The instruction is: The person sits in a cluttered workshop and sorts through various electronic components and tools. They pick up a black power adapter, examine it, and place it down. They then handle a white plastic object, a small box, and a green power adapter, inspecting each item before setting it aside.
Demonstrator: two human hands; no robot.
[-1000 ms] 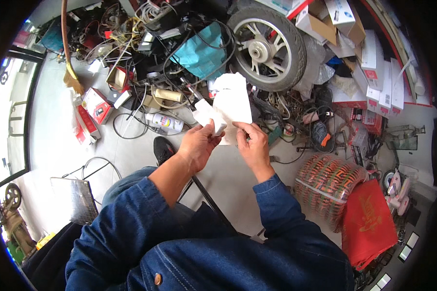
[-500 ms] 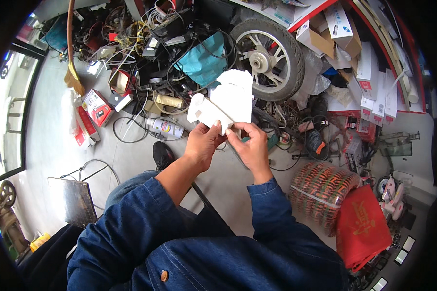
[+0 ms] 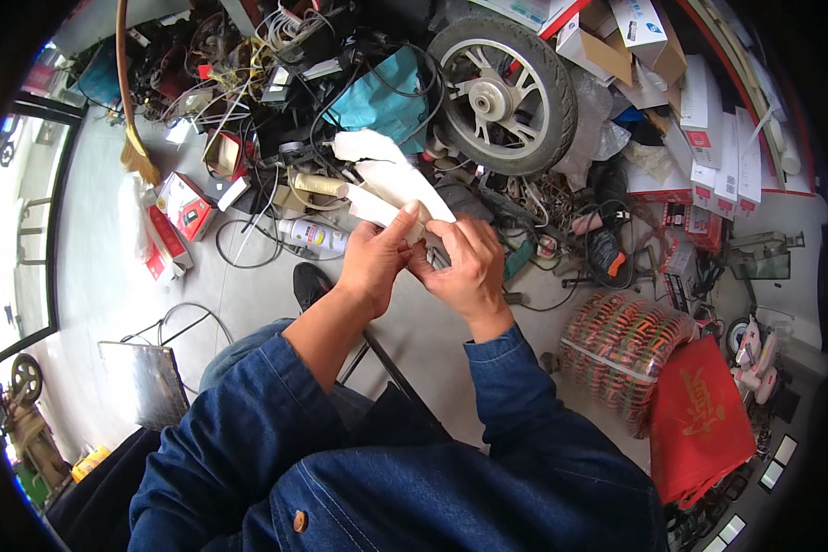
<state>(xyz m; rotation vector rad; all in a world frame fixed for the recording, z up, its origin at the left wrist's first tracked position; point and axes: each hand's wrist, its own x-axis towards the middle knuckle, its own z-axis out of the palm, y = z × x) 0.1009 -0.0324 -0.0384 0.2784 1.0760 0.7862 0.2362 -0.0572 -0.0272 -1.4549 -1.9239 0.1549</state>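
Both hands hold a white piece of packaging (image 3: 391,181), bent and with an uneven far edge; whether it is card or plastic I cannot tell. My left hand (image 3: 377,262) grips its lower left part, the thumb lying along the top. Close beside it, my right hand (image 3: 460,267) has its fingers curled round the lower right edge. The fingertips of the two hands nearly meet, and what lies between them is partly hidden. Beyond the packaging lie a teal bag (image 3: 384,101) and a tangle of cables. A white spray can (image 3: 315,235) rests on the floor to the left.
A spoked wheel with tyre (image 3: 501,97) leans among parts at the far side. White boxes (image 3: 702,110) stack at the right. Wrapped orange coils (image 3: 621,345) and a red bag (image 3: 704,414) lie near right. A broom (image 3: 136,152) and red-white boxes (image 3: 186,204) are at left.
The white packaging has tilted and narrowed in view, its far end swinging left and lower. My right hand has turned and curled further round its edge. The left hand keeps its hold.
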